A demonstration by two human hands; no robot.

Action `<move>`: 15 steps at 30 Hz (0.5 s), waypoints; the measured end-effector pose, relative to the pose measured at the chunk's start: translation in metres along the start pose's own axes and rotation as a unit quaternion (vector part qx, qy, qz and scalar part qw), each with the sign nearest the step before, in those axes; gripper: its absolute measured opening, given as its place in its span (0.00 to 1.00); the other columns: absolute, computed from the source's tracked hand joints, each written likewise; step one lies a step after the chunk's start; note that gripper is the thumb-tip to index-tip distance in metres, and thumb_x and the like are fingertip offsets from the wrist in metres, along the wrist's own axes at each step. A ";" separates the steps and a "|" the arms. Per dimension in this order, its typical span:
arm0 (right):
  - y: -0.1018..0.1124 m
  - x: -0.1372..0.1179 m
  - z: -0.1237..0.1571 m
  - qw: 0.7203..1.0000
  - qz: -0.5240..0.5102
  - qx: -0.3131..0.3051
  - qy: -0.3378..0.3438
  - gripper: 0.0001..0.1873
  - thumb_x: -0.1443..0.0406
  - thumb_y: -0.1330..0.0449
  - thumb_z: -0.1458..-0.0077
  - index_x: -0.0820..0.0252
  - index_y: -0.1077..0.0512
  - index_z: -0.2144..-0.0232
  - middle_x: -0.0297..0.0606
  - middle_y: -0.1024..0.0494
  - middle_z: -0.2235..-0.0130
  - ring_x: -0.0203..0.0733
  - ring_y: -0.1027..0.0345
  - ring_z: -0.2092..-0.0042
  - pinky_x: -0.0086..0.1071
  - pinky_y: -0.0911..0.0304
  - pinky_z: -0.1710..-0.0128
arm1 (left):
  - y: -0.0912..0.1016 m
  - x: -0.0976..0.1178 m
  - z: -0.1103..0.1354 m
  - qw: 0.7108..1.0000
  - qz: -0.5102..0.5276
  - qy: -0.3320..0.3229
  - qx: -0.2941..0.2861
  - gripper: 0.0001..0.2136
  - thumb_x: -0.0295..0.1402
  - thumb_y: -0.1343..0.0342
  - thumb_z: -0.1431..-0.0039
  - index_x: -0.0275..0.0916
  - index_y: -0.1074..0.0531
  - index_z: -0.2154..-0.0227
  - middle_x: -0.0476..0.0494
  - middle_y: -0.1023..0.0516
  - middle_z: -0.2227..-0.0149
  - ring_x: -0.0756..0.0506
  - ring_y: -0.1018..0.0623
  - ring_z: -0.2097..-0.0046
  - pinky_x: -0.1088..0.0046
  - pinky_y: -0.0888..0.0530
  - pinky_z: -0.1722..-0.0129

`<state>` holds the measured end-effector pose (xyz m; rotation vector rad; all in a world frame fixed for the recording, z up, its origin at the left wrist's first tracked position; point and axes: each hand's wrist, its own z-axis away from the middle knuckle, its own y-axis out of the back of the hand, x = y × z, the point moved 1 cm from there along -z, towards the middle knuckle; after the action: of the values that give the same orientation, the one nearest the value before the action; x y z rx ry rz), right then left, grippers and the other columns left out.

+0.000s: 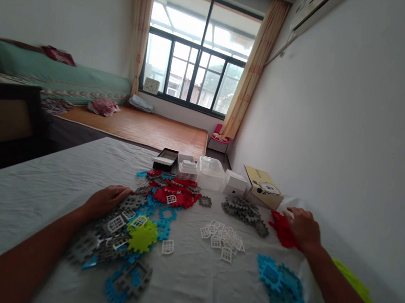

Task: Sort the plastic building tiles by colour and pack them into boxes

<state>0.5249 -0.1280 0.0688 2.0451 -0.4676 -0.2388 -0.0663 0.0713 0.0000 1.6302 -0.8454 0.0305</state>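
Observation:
My left hand (110, 199) lies at the left edge of a mixed pile of interlocking plastic building pieces, its fingers stretched out beside grey pieces (131, 204). Around it are blue pieces (163, 230), lime-green gear-edged pieces (143, 237) and small white window-shaped pieces (116, 223). On the right, my right hand (303, 228) is over a heap of red pieces (284, 231), fingers apart. The hand partly covers that heap, and I see nothing held in it. More red pieces (175, 197) lie at the far side of the mixed pile.
Sorted heaps of white windows (225, 239), grey pieces (243, 210), blue pieces (281, 286) and lime-green pieces (353, 282) lie on the white cloth (184, 292). Behind stand a black box (165, 158), clear plastic tubs (210, 172), a white box (235, 183) and a yellow carton (264, 186).

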 end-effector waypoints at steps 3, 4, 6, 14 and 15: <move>0.012 -0.085 0.014 0.978 -0.166 0.001 0.123 0.17 0.58 0.51 0.43 0.60 0.27 0.59 0.45 0.23 0.58 0.46 0.31 0.57 0.39 0.37 0.56 | 0.001 0.005 0.004 1.000 -0.007 0.004 0.003 0.23 0.48 0.63 0.40 0.43 0.24 0.59 0.47 0.22 0.55 0.44 0.26 0.52 0.73 0.33 0.52; 0.019 -0.121 0.027 0.958 -0.228 -0.029 0.174 0.16 0.58 0.50 0.43 0.58 0.27 0.59 0.43 0.23 0.59 0.44 0.30 0.59 0.38 0.37 0.56 | 0.001 0.007 0.005 1.000 -0.008 0.009 0.005 0.23 0.47 0.63 0.40 0.43 0.25 0.59 0.47 0.22 0.55 0.44 0.26 0.52 0.73 0.33 0.52; 0.037 -0.194 0.059 0.910 -0.310 -0.107 0.252 0.16 0.58 0.49 0.42 0.56 0.28 0.58 0.40 0.24 0.58 0.42 0.30 0.61 0.35 0.35 0.60 | 0.000 0.008 0.006 1.000 -0.008 0.010 0.008 0.23 0.46 0.64 0.39 0.43 0.25 0.59 0.47 0.22 0.55 0.44 0.26 0.52 0.73 0.34 0.52; 0.047 -0.335 0.135 0.847 -0.339 -0.183 0.366 0.33 0.56 0.37 0.53 0.53 0.38 0.44 0.42 0.34 0.43 0.55 0.41 0.46 0.46 0.43 0.48 | -0.001 0.007 0.008 1.000 0.006 -0.019 0.010 0.22 0.44 0.64 0.38 0.43 0.25 0.60 0.47 0.22 0.56 0.45 0.26 0.53 0.73 0.34 0.51; 0.043 -0.335 0.135 0.844 -0.348 -0.182 0.365 0.33 0.57 0.37 0.53 0.54 0.37 0.45 0.42 0.33 0.44 0.54 0.40 0.47 0.46 0.42 0.48 | -0.001 0.007 0.008 1.000 0.006 -0.019 0.010 0.22 0.44 0.64 0.37 0.43 0.25 0.60 0.47 0.22 0.56 0.45 0.26 0.53 0.73 0.34 0.51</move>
<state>0.1637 -0.1126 0.0307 1.6756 0.7613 0.0422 -0.0639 0.0606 0.0005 1.6498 -0.8869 0.0168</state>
